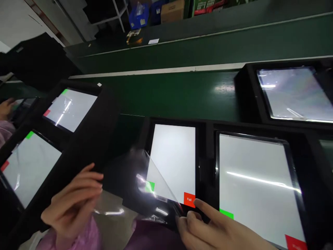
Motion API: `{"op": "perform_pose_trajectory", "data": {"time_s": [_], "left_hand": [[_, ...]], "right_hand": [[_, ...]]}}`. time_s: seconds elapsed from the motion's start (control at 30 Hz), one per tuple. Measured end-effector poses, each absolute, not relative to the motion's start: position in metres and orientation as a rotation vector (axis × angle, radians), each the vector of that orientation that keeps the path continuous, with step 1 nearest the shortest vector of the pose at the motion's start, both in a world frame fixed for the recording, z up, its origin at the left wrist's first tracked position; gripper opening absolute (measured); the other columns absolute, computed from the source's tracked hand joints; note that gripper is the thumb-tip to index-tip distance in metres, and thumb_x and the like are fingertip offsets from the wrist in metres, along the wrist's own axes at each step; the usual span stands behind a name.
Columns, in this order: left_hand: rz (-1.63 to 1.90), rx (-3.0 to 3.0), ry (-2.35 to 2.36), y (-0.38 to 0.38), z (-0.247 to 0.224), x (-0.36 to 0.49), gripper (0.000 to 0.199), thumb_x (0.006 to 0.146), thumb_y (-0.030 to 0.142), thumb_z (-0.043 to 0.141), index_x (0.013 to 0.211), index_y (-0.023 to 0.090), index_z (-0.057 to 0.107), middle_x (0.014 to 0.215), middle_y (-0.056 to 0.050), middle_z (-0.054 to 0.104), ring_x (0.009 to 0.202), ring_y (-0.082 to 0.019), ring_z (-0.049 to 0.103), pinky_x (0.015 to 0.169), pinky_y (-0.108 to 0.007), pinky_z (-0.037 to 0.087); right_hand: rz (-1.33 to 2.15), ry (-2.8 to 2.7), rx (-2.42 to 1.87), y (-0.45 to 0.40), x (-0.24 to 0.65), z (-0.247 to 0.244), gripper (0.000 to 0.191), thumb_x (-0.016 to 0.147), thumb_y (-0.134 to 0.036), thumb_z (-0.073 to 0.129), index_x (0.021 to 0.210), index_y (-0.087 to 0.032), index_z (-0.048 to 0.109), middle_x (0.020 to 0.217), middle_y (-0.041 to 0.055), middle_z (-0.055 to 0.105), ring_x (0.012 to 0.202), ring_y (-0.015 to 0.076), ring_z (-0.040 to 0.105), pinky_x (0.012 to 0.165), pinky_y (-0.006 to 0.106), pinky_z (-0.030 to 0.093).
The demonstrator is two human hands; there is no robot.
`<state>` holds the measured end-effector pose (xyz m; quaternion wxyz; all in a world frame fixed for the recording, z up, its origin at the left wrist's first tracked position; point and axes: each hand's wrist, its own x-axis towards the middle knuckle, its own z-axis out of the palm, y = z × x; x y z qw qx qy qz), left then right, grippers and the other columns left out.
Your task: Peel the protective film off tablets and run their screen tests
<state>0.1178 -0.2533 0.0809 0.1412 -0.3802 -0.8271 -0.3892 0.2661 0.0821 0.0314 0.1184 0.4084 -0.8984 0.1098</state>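
My right hand [208, 222], at the lower middle right, pinches the lower right corner of a thin clear film [158, 173]. Its index finger is stretched to the red "Fail" box [189, 199] on the lit tablet [173, 152] in front of me. The film slants up over that tablet's lower left part and shows streaks of glare. My left hand [75, 198], lower left and slightly blurred, has its thumb and bent fingers closed at what looks like the film's left end. The exact contact there is hard to see. A green box shows through the film.
Another lit tablet [255, 180] lies to the right in the black holder. Two more lit tablets [74, 107] sit in a black stand at left, and a further screen [293, 90] at upper right. Beyond runs a green bench [169, 93]. Another person's hand [6, 107] shows far left.
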Motion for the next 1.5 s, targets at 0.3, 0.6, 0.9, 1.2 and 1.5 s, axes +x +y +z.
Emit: {"op": "perform_pose_trajectory", "data": {"time_s": [0.3, 0.6, 0.9, 1.2, 1.5], "left_hand": [[-1.051, -1.234, -2.655, -0.133, 0.033, 0.025, 0.041, 0.107, 0.034, 0.057, 0.147, 0.031, 0.063, 0.123, -0.007, 0.069, 0.114, -0.023, 0.067, 0.108, -0.046, 0.056], [-0.705, -1.073, -2.623, -0.085, -0.007, -0.028, 0.021, 0.102, 0.034, 0.065, 0.100, 0.023, 0.083, 0.131, -0.012, 0.066, 0.130, -0.034, 0.058, 0.115, -0.055, 0.044], [-1.248, -1.064, -2.660, -0.093, -0.018, -0.039, 0.029, 0.099, 0.044, 0.065, 0.097, 0.022, 0.083, 0.128, -0.010, 0.070, 0.125, -0.028, 0.066, 0.111, -0.046, 0.053], [-1.357, -0.987, -2.632, -0.093, -0.025, -0.037, 0.025, 0.095, 0.045, 0.070, 0.095, 0.024, 0.084, 0.127, -0.009, 0.071, 0.120, -0.026, 0.069, 0.106, -0.044, 0.057], [-1.428, -0.976, -2.539, -0.093, -0.034, -0.037, 0.021, 0.096, 0.038, 0.069, 0.089, 0.024, 0.083, 0.122, -0.009, 0.073, 0.117, -0.025, 0.072, 0.102, -0.041, 0.060]], "right_hand": [[0.359, -2.568, 1.081, 0.081, 0.214, 0.044, 0.029, 0.097, -0.008, 0.058, 0.070, -0.017, 0.065, 0.075, 0.0026, 0.054, 0.067, 0.0170, 0.045, 0.057, 0.035, 0.035], [1.334, -2.433, 0.088, 0.163, 0.103, 0.054, 0.005, 0.091, -0.029, 0.080, 0.091, -0.025, 0.080, 0.076, -0.0030, 0.058, 0.061, 0.0116, 0.050, 0.058, 0.029, 0.041], [1.365, -2.164, 0.025, 0.183, 0.099, 0.106, 0.005, 0.091, -0.024, 0.081, 0.089, -0.023, 0.076, 0.092, -0.0004, 0.074, 0.055, 0.0069, 0.049, 0.048, 0.025, 0.043], [1.344, -2.089, 0.151, 0.182, 0.096, 0.120, 0.008, 0.091, -0.020, 0.080, 0.088, -0.021, 0.073, 0.085, -0.0043, 0.071, 0.050, 0.0054, 0.056, 0.047, 0.024, 0.048], [1.240, -2.143, 0.195, 0.178, 0.102, 0.120, 0.006, 0.095, -0.022, 0.077, 0.094, -0.022, 0.071, 0.094, -0.0045, 0.072, 0.060, 0.0060, 0.059, 0.048, 0.023, 0.047]]}}
